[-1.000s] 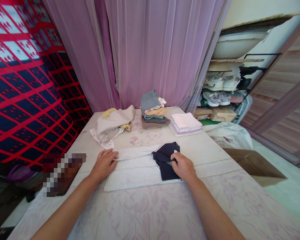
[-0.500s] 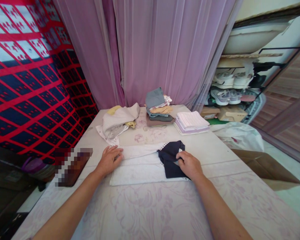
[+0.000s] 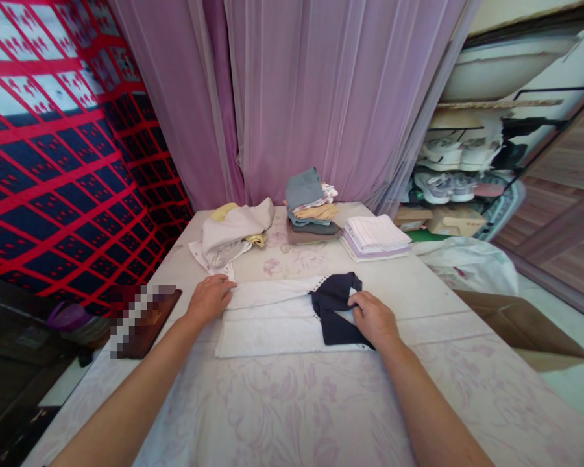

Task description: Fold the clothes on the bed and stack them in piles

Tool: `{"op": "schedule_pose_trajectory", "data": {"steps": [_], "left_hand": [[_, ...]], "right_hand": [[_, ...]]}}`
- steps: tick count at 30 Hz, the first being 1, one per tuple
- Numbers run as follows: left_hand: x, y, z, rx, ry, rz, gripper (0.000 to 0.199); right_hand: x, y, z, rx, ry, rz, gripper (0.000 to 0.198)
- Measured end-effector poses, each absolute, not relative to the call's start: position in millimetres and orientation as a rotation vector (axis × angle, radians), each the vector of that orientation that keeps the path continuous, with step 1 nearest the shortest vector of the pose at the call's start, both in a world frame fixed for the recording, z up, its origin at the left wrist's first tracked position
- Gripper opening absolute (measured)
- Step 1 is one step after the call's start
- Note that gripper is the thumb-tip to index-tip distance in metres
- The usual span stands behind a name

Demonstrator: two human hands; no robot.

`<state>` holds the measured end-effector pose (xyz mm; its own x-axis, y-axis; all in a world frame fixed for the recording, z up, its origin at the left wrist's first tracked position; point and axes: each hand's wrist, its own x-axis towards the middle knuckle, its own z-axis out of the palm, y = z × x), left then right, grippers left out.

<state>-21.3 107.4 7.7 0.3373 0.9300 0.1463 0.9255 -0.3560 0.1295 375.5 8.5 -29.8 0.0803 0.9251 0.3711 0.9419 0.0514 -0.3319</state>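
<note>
A white garment [image 3: 267,332] with a dark navy part [image 3: 338,324] lies flat and folded lengthwise in front of me, a dotted trim running along the seam between the two colours. My left hand [image 3: 211,299] is at the far left corner of the white part, its fingers bent and pressed together on the edge; the thumb is mostly hidden. At the other end, my right hand [image 3: 374,316] pinches the navy part near its right edge. A small pale patch shows through the gap in the navy cloth beside my right fingers.
The garment lies on a bed-like surface [image 3: 282,415] with a pale floral cover. Behind it are a loose heap of clothes [image 3: 236,233], a stack of folded clothes [image 3: 311,207] and folded pink-white cloths [image 3: 377,237]. A blurred flat object [image 3: 150,324] lies left; a cardboard box [image 3: 520,324] stands right.
My left hand has slid away from me to the far left corner, and its spread fingers have drawn together. My right hand keeps its pinch; the view has shifted slightly.
</note>
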Motion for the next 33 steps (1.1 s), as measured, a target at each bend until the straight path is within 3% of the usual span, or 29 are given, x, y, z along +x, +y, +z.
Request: {"op": "schedule_pose_trajectory", "data": {"steps": [5,11,18,25,33], "left_hand": [[-4,106,21,2.639,1.807,0.202,0.044],[60,93,16,2.704,1.297,0.317,0.043],[143,79,-3,2.633,1.018,0.409,0.053],[174,88,-21,2.564,0.963,0.588,0.032],[173,83,-33,2.489,0.896,0.667,0.031]], "right_hand": [[384,11,-23,-1.901,-1.876,0.031,0.036],[404,51,-11,-2.118,-1.629,-0.053,0.028],[421,92,-8,-2.143,-1.941,0.062,0.042],[425,99,-14,-2.049,-1.966,0.055,0.025],[426,99,-29,-2.059,-1.628,0.095,0.020]]}}
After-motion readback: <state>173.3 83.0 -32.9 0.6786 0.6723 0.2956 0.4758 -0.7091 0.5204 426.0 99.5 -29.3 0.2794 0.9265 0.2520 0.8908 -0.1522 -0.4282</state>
